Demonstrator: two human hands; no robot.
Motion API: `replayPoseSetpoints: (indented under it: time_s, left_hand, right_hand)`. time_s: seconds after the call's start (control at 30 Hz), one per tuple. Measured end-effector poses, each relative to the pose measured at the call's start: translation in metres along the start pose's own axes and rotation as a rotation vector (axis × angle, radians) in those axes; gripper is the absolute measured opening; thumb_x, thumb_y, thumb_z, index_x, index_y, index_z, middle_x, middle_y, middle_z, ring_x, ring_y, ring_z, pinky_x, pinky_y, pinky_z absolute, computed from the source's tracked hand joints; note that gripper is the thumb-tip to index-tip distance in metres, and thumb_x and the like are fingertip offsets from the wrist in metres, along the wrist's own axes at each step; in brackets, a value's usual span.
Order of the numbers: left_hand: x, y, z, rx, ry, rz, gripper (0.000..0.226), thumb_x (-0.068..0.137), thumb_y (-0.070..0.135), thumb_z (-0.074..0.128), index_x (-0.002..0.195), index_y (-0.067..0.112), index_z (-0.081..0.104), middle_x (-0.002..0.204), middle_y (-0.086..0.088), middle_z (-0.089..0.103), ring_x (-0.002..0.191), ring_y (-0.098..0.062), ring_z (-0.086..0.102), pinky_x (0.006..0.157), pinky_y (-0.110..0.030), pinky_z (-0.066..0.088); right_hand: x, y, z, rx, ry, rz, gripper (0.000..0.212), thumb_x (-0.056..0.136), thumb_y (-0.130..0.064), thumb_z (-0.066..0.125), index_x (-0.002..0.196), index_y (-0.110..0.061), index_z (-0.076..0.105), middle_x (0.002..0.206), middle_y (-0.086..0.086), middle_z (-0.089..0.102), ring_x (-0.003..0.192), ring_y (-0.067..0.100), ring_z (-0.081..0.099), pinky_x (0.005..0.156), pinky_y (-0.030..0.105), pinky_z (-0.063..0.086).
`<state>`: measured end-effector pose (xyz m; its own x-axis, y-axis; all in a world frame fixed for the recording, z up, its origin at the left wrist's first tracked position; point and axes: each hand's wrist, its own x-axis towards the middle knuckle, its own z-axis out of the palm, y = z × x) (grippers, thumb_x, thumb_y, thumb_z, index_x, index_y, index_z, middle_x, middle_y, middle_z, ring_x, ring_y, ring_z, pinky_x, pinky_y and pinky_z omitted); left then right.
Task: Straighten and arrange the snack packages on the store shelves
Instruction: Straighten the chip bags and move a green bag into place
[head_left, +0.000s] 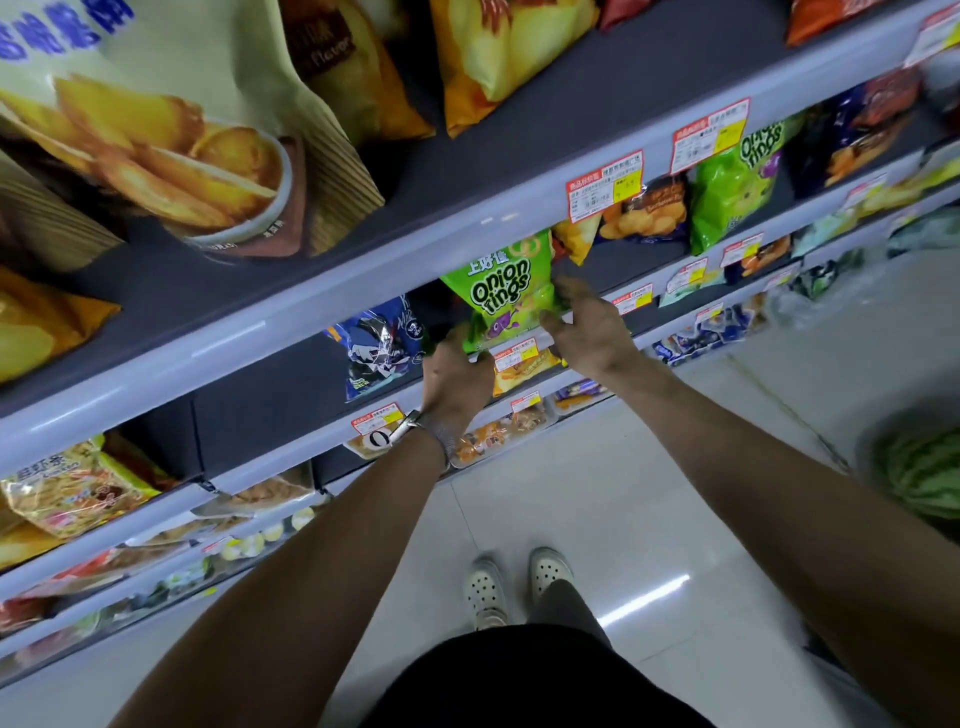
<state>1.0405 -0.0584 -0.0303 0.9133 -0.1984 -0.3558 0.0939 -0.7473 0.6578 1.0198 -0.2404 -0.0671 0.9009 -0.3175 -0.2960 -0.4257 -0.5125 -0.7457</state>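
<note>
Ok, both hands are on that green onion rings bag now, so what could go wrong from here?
1. The left hand and right hand hold only the lower edges of the onion rings bag; squeezing could crush the contents or let the bag tip forward.
2. Its top sits just under the shelf rail above, so lifting may snag it.
3. The dark blue bag stands close on its left; a sideways shift could knock it askew.

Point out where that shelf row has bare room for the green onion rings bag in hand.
Free: dark shelf floor left of the blue bag, and a gap right of the held onion rings bag, before the orange chip bag. Crowded: farther right, around the second onion rings bag. Both hands, left hand and right hand, grip the bag.
</note>
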Motion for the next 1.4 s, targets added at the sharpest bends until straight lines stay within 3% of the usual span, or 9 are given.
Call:
replayPoseSetpoints:
  time_s: [0.1,0.17,0.23,0.3,0.4,0.6,0.9,1.13,1.4]
  left_hand:
    - [-0.011,-0.005,-0.012,-0.008,-0.064,-0.012,0.048,0.100,0.010,0.056,0.148,0.011,0.057,0.109,-0.009,0.063,0.064,-0.007,0.050,0.043,-0.007,0.036]
    - [-0.022,-0.009,-0.018,-0.007,-0.131,-0.039,0.048,0.101,0.016,0.059,0.149,0.015,0.058,0.131,-0.012,0.066,0.087,-0.019,0.066,0.065,-0.014,0.044]
    - [-0.036,-0.013,-0.023,-0.004,-0.195,-0.033,0.047,0.101,0.021,0.062,0.148,0.016,0.059,0.146,-0.011,0.063,0.119,-0.029,0.066,0.090,-0.022,0.048]
    - [-0.051,-0.017,-0.025,-0.007,-0.225,0.002,0.045,0.098,0.026,0.063,0.142,0.016,0.064,0.142,-0.011,0.066,0.122,-0.032,0.066,0.101,-0.036,0.055]
    - [-0.079,-0.019,-0.029,0.083,-0.206,0.109,0.042,0.098,0.032,0.060,0.138,0.021,0.068,0.136,-0.009,0.070,0.121,-0.034,0.067,0.101,-0.045,0.056]
    - [-0.139,-0.020,-0.026,0.232,-0.109,0.259,0.025,0.099,0.033,0.058,0.123,0.038,0.065,0.124,-0.003,0.072,0.107,-0.032,0.071,0.089,-0.050,0.058]
    - [-0.203,0.009,0.026,0.432,-0.210,0.260,0.041,0.104,0.040,0.050,0.145,0.036,0.056,0.138,0.008,0.068,0.128,-0.020,0.060,0.102,-0.035,0.048]
    - [-0.231,0.082,0.090,0.543,-0.364,0.199,0.048,0.106,0.045,0.048,0.153,0.033,0.048,0.142,0.003,0.065,0.132,-0.021,0.058,0.107,-0.038,0.048]
    - [-0.214,0.159,0.129,0.560,-0.361,0.240,0.048,0.108,0.045,0.048,0.155,0.032,0.046,0.144,0.003,0.063,0.135,-0.022,0.057,0.110,-0.040,0.049]
  right_hand:
    - [-0.033,-0.013,-0.005,-0.049,0.050,0.012,0.051,0.103,-0.032,0.060,0.150,-0.015,0.047,0.138,0.009,0.065,0.119,0.033,0.066,0.100,0.038,0.052]
    - [-0.059,-0.020,-0.005,-0.114,0.075,0.019,0.048,0.104,-0.032,0.058,0.148,-0.015,0.050,0.141,0.011,0.063,0.124,0.033,0.062,0.097,0.037,0.050]
    - [-0.086,-0.026,-0.004,-0.168,0.095,0.021,0.044,0.105,-0.031,0.056,0.145,-0.013,0.055,0.138,0.011,0.065,0.121,0.033,0.064,0.090,0.035,0.050]
    - [-0.114,-0.032,-0.003,-0.198,0.101,0.037,0.037,0.106,-0.030,0.055,0.140,-0.015,0.060,0.135,0.008,0.067,0.122,0.031,0.062,0.088,0.034,0.049]
    - [-0.153,-0.035,-0.001,-0.278,0.106,0.094,0.032,0.105,-0.037,0.052,0.132,-0.023,0.063,0.130,0.004,0.070,0.130,0.029,0.056,0.090,0.036,0.049]
    - [-0.223,-0.027,-0.007,-0.391,0.166,0.162,0.030,0.102,-0.044,0.049,0.121,-0.030,0.067,0.122,-0.008,0.072,0.114,0.025,0.065,0.093,0.036,0.052]
    - [-0.281,0.023,-0.054,-0.463,0.160,0.189,0.033,0.101,-0.049,0.049,0.127,-0.037,0.063,0.121,-0.016,0.070,0.113,0.019,0.064,0.093,0.032,0.049]
    - [-0.306,0.089,-0.128,-0.578,-0.009,0.178,0.043,0.100,-0.055,0.044,0.139,-0.038,0.054,0.130,-0.013,0.067,0.121,0.015,0.062,0.100,0.032,0.047]
    - [-0.308,0.128,-0.172,-0.505,-0.005,0.179,0.041,0.100,-0.056,0.042,0.136,-0.038,0.054,0.121,-0.013,0.069,0.113,0.011,0.064,0.096,0.031,0.047]
